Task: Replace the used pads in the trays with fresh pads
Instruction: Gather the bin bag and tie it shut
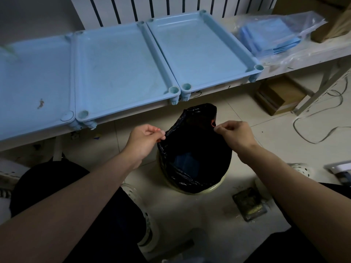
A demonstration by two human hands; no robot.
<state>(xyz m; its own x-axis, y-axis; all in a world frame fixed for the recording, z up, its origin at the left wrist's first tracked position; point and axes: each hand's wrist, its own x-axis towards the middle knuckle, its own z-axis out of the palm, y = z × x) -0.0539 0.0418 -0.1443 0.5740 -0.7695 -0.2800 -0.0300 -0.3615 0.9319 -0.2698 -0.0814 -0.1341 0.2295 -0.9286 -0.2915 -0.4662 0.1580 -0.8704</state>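
- Down at floor level, between the knees: pale bin (209, 189) on the tiles, lined with a black bag (197, 141).
- Floor drain (249, 205) just right of the bin, grimy.
- Left hand (144, 141) pinches the bag rim on the left side, thumb against fingertips.
- Right hand (235, 135) pinches the rim on the right side, same grip. Bag mouth is stretched open between the two hands.
- Used pad (187, 162): a blue patch shows deep inside the bag. Too dark to make out more.
- White shelf (284, 70) above and behind the bin, with three light blue trays side by side, edges touching.
- Left tray (34, 76): blue surface with a brown stain near the front. Can't tell if that's a pad or the bare bottom.
- Middle tray (117, 63) and right tray (197, 46): bare bottoms, faint smudges.
- Fresh pads (269, 35): blue stack inside a clear plastic bag (303, 21), on the shelf just right of the right tray.
- Cardboard box (279, 95) on the floor under the shelf; loose cable (322, 133) near it.
- Radiator (171, 6) on the wall behind the trays.
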